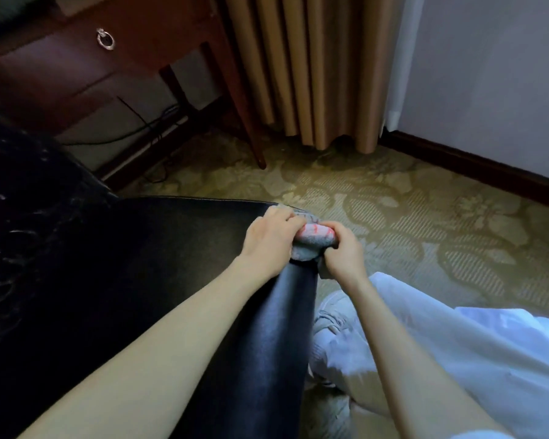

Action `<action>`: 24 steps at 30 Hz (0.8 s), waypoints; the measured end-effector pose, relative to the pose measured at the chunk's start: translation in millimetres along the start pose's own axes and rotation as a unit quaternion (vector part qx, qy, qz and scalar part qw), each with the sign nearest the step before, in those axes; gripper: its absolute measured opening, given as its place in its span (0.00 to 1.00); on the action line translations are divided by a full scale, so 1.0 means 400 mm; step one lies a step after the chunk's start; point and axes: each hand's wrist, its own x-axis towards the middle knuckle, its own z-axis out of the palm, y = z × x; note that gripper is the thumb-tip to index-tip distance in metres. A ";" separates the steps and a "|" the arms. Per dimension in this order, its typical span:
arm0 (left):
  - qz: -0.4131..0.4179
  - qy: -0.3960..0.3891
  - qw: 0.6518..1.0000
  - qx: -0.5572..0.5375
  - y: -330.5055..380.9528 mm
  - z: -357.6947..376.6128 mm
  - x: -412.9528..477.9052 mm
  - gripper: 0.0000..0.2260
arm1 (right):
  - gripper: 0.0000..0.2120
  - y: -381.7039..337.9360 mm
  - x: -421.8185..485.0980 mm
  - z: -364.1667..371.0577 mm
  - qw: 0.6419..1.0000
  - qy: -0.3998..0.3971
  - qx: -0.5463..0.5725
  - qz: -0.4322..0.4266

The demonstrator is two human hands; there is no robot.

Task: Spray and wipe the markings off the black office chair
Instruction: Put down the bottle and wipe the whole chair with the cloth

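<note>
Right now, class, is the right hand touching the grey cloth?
Touching. The head view shows the right hand with its fingers curled round one end of the grey cloth, at the corner of the black chair.

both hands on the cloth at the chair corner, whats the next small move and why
Probably refold the grey cloth to a clean face before wiping on. The left hand and right hand both pinch it, bunched over the corner of the black chair, and its upturned side carries red smears that might rub back off.
</note>
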 end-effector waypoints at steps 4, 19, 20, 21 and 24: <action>-0.015 -0.007 1.000 -0.001 -0.037 0.025 0.108 0.16 | 0.27 0.003 0.088 0.015 0.997 -0.056 0.050 0.007; 0.018 -0.024 1.000 -0.006 -0.072 -0.062 -0.253 0.20 | 0.26 -0.022 -0.218 0.059 0.979 -0.047 -0.161 -0.113; 0.016 -0.023 1.000 -0.014 -0.066 -0.067 -0.294 0.20 | 0.25 -0.020 -0.260 0.067 0.975 -0.035 -0.179 -0.128; 0.015 -0.020 0.999 -0.021 -0.060 -0.073 -0.334 0.20 | 0.23 -0.018 -0.299 0.073 0.969 -0.019 -0.200 -0.144; 0.007 -0.016 1.000 -0.026 -0.049 -0.089 -0.439 0.21 | 0.21 -0.025 -0.400 0.081 0.948 0.008 -0.260 -0.186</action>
